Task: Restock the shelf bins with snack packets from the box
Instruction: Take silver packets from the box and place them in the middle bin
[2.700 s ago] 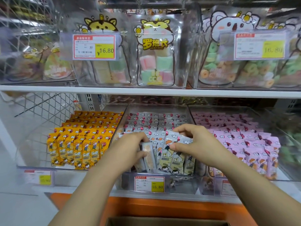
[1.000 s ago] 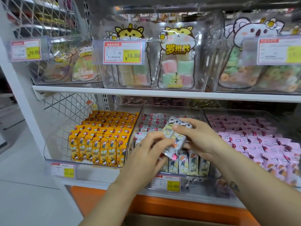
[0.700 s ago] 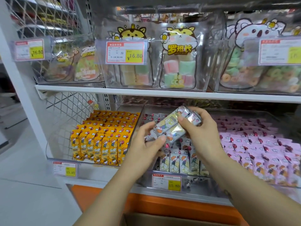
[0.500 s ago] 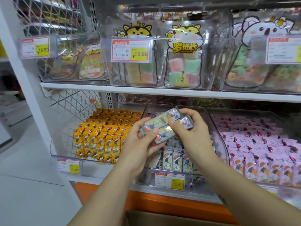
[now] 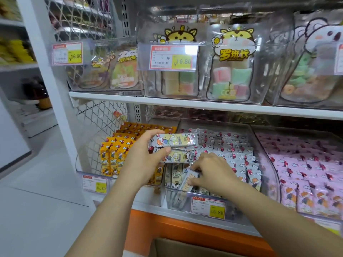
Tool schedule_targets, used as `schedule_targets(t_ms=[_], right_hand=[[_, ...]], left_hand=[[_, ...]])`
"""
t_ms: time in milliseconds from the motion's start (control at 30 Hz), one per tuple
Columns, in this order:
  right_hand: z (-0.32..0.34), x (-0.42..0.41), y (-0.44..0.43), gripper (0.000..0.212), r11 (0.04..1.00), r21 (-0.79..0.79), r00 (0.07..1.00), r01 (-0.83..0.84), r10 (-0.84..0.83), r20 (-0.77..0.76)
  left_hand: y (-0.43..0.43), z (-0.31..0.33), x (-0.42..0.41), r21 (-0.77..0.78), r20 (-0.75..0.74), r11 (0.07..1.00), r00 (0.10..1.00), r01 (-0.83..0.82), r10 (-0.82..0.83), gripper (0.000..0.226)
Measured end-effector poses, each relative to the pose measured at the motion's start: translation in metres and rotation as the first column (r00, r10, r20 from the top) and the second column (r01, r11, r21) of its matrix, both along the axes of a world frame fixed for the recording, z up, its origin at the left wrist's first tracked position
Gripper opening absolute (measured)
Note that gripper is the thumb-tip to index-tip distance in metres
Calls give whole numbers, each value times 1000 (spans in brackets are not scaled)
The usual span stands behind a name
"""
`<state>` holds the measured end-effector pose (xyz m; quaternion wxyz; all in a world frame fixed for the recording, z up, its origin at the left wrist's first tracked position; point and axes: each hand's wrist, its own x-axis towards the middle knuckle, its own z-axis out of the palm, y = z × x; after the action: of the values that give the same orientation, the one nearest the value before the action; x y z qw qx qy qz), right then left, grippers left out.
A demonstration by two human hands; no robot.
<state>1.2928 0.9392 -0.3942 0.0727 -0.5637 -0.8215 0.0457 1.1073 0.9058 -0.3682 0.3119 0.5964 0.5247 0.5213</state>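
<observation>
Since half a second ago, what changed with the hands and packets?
The right hand let go of the grey packets and dropped to the front of the middle bin, where it pinches a tilted packet. The left hand alone now holds the grey packets, level above the bin's left edge. The yellow packets and pink packets stayed put.

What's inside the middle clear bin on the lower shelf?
Rows of grey packets fill the bin; the right hand pinches a front packet. The left hand holds two packets. Whatever lies under the hands and top layer is hidden.
</observation>
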Motion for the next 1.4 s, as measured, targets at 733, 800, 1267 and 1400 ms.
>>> schedule_targets(t_ms=[733, 800, 1267, 1400], right_hand=[[10, 60, -41, 25, 969, -218, 755, -119, -54, -653], [11, 60, -41, 23, 991, -125, 761, -44, -47, -647], [28, 43, -18, 40, 980, -124, 823, -155, 59, -565], [24, 37, -8, 36, 977, -125, 844, -172, 81, -530]], left_hand=[[-5, 11, 11, -18, -325, 998, 944, -61, 52, 16], [-6, 14, 14, -22, -462, 999, 886, -44, 29, 17], [6, 28, 55, -112, -938, 994, 330, 6, -107, 50], [32, 30, 65, -222, -951, 973, 204, 61, -230, 45]])
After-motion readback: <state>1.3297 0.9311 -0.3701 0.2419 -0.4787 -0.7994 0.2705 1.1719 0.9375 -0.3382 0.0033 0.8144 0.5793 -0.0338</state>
